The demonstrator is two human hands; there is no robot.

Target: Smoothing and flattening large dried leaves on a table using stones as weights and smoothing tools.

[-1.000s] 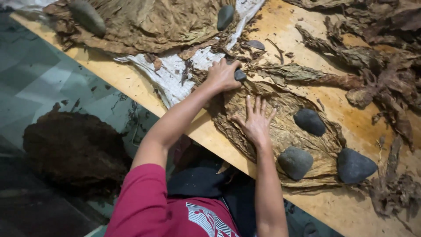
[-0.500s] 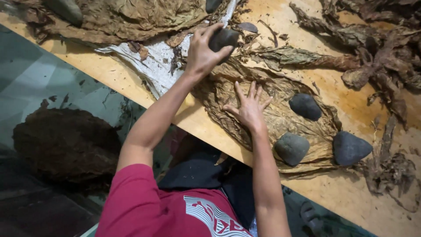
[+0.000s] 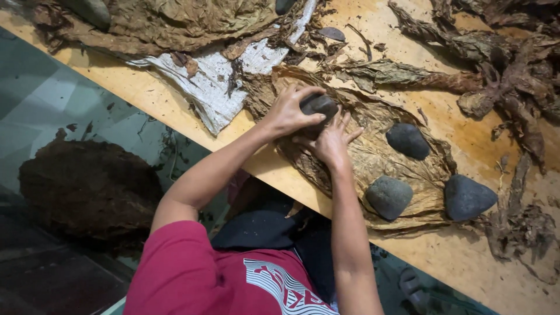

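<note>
Dry brown leaf, wide, flat and wrinkled (image 3: pixel 373 157), is spread on the pale wooden bench (image 3: pixel 157 93) right in front of me. My left hand (image 3: pixel 289 111) has its grip clenched around a dark grey rounded stone (image 3: pixel 319 105), holding it at the near-left part of that leaf; whether the stone is already resting on the leaf or just above it I cannot tell. My right hand (image 3: pixel 331 140) lies just beside it, palm down and fingers spread, its grip released and pressing flat on the leaf, with the fingertips touching the underside of the held stone.

Three more stones sit on the same leaf further right: a dark oval stone (image 3: pixel 407 141) near the middle, a greyish round stone (image 3: pixel 389 197) at the near edge, and a dark bluish triangular stone (image 3: pixel 468 198) at the leaf's right end (this one half on the bench).

To the left a crumpled whitish sheet (image 3: pixel 210 87) lies under a heap of dried brown leaves (image 3: pixel 175 23). Twisted dark leaf bundles (image 3: pixel 501 76) crowd the far right of the bench. Below the bench edge, a dark brown mound of leaf (image 3: pixel 87 186) sits on the greenish tiled floor (image 3: pixel 41 99).
</note>
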